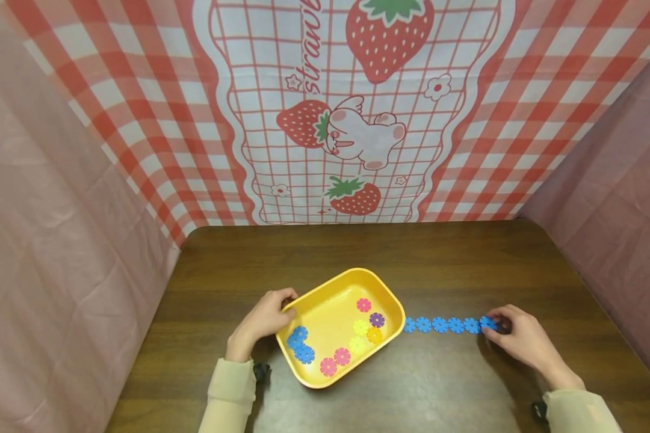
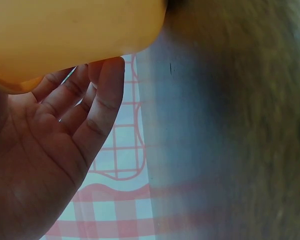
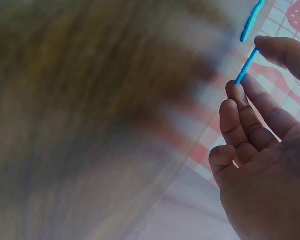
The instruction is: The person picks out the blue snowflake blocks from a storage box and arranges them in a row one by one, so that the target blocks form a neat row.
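My left hand (image 1: 263,316) grips the left end of a yellow tray (image 1: 379,288), thumb over the rim and fingers outside. In the left wrist view, the tray's underside (image 2: 80,35) sits above the fingers. Several notched plastic discs lie inside the tray, among them blue discs (image 1: 304,353), a purple disc (image 1: 377,320) and pink discs (image 1: 328,367). A straight row of blue discs (image 1: 439,325) runs right from the tray's edge. At the row's right end my right hand (image 1: 525,337) pinches a blue disc (image 3: 246,66) between thumb and finger; it appears edge-on in the right wrist view.
Everything stands on a dark brown wooden table (image 1: 238,258). A strawberry-print checked cloth (image 1: 314,180) hangs behind its back edge, with pink curtains (image 1: 65,240) at both sides. Yellow discs (image 1: 360,328) and an orange disc (image 1: 375,335) also lie in the tray.
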### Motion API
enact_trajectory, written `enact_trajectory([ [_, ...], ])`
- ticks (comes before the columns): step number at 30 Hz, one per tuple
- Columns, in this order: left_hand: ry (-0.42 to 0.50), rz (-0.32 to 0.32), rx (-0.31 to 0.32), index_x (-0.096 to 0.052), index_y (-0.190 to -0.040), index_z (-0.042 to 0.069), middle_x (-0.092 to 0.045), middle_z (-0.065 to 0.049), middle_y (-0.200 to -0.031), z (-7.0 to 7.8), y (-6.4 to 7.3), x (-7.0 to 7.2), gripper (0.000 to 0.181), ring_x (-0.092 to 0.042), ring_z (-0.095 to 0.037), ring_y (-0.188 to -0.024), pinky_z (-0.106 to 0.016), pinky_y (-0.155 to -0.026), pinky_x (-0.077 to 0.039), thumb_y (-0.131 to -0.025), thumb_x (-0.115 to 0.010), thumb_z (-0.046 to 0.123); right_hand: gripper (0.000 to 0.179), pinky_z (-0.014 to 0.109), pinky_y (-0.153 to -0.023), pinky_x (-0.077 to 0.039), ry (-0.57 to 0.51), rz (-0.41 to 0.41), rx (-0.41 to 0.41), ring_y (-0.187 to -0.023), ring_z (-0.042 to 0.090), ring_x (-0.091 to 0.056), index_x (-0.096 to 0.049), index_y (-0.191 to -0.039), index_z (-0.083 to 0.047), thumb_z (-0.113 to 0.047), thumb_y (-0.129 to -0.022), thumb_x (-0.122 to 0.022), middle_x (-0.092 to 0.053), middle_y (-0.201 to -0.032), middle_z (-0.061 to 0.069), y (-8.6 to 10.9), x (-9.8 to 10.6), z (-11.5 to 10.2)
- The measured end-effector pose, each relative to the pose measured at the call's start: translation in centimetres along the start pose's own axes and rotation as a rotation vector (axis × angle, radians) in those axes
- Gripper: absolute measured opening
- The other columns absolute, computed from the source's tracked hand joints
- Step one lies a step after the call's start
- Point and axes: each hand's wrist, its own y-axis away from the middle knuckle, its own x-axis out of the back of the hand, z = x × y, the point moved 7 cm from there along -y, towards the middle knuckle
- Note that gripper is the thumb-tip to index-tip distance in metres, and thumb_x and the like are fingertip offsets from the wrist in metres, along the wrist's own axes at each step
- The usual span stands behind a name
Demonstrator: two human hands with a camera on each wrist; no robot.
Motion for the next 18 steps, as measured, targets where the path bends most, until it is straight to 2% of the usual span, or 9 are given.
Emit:
enact_trajectory([
  [18, 0.010, -0.001, 0.029, -0.067, -0.097, 0.007, -0.062, -0.001, -0.083, -0.17, -0.02, -0.01, 0.012, -0.055, -0.015, -0.069, -0.030, -0.064, -0.050, -0.087, -0.064, 0.003, 0.031, 0.030, -0.062, -0.042, 0.030, -0.052, -0.008, -0.073, 0.010, -0.051, -0.071, -0.093, -0.004, -0.017, -0.071, -0.088, -0.060, -0.085, -0.002, 0.21, -0.69, 0.61],
])
